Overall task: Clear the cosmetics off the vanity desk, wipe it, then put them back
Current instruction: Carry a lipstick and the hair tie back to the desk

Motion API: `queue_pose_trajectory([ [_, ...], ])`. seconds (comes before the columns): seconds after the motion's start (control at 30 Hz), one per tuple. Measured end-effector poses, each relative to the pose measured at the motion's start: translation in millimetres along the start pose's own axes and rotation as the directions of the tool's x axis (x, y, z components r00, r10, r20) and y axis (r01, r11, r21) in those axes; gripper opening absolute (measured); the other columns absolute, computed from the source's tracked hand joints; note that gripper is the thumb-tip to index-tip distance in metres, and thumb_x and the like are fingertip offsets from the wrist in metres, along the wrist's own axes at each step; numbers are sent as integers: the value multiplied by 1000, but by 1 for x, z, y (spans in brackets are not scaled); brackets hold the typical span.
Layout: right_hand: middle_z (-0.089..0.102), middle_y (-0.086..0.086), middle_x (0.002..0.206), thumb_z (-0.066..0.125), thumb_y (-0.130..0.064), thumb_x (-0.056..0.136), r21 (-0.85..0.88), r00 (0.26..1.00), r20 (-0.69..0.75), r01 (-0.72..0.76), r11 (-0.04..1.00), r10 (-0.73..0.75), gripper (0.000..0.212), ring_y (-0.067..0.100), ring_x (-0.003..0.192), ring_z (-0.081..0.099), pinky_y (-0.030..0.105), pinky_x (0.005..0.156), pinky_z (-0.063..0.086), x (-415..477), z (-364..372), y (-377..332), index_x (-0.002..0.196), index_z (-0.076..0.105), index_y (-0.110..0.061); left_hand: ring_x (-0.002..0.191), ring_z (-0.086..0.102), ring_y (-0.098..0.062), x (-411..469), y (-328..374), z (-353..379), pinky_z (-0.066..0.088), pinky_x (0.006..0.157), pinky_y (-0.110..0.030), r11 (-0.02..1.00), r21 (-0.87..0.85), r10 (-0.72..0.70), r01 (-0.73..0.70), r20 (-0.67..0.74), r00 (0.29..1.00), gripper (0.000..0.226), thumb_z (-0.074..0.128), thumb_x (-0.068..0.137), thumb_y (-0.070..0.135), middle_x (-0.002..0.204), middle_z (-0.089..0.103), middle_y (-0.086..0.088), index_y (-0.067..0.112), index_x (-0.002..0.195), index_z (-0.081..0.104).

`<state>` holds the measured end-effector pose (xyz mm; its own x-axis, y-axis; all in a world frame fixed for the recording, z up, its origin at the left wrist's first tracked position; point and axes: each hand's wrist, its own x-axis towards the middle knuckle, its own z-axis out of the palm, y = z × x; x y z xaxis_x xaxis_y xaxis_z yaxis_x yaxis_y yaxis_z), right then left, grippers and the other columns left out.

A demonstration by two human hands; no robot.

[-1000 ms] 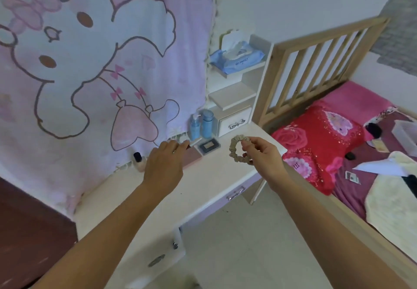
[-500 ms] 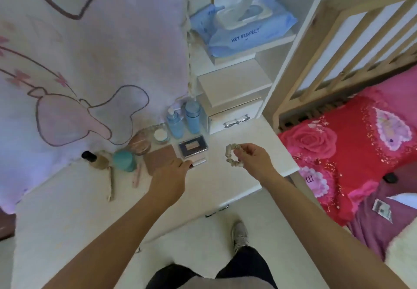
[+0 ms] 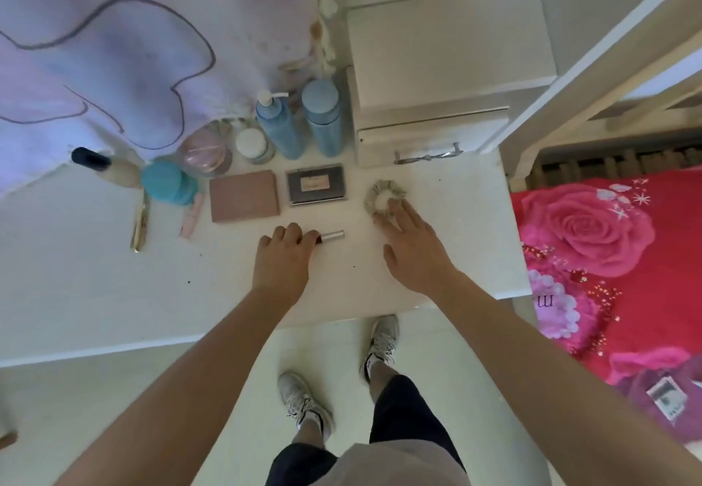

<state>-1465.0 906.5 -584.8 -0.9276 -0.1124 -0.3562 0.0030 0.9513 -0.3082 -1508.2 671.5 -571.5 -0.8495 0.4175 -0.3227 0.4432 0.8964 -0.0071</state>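
The white vanity desk [image 3: 95, 288] carries cosmetics along its back. A beige scrunchie [image 3: 384, 197] lies flat on it; my right hand [image 3: 412, 250] hovers just below it, fingers spread, fingertips at its edge, holding nothing. My left hand [image 3: 283, 259] is curled over one end of a silver lipstick tube [image 3: 332, 236] that lies on the desk. Behind sit a pink palette [image 3: 244, 196], a dark compact [image 3: 316, 184], two blue bottles [image 3: 300, 125], a white-lidded jar [image 3: 252, 144], a pink round case [image 3: 205, 149], a teal jar [image 3: 167, 183] and a foundation bottle [image 3: 110, 166].
A white drawer unit [image 3: 433, 136] stands at the desk's back right. A pink printed cloth [image 3: 114, 49] hangs over the back left. A bed with a red rose cover [image 3: 607, 257] touches the desk's right side. A gold tool [image 3: 139, 223] and pink stick [image 3: 192, 218] lie left.
The view tilted down over the desk. My right hand put the scrunchie down and let go of it. My left hand lowered the lipstick tube onto the desk in front of the palettes.
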Motion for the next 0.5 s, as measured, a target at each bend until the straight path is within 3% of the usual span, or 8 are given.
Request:
queue_pose_trajectory([
  [0.23, 1, 13, 164, 47, -22, 95, -9, 999, 41, -9, 1000, 9, 67, 32, 150, 9, 45, 110, 35, 2, -10, 1, 156, 19, -21, 97, 53, -28, 16, -17, -5, 44, 77, -39, 994, -29, -107, 106, -27, 994, 38, 50, 95, 15, 110, 55, -9, 18, 133, 47],
  [0.37, 8, 14, 163, 51, -20, 94, 54, 996, -77, -33, 998, 37, 63, 34, 145, 22, 46, 100, 44, -6, -23, -16, 152, 27, -18, 108, 53, -31, -3, -25, -16, 46, 87, -45, 983, -96, -161, 157, -39, 986, 42, 43, 100, 29, 127, 53, -11, 14, 139, 42],
  [0.5, 28, 12, 158, 51, -14, 95, 77, 964, -251, 108, 991, -86, 52, 35, 140, 35, 47, 103, 43, -3, -46, -50, 146, 42, -15, 120, 50, -36, -44, -53, -36, 42, 94, -49, 972, -99, -228, 213, -182, 957, 48, 42, 100, 35, 140, 48, -16, 13, 142, 42],
])
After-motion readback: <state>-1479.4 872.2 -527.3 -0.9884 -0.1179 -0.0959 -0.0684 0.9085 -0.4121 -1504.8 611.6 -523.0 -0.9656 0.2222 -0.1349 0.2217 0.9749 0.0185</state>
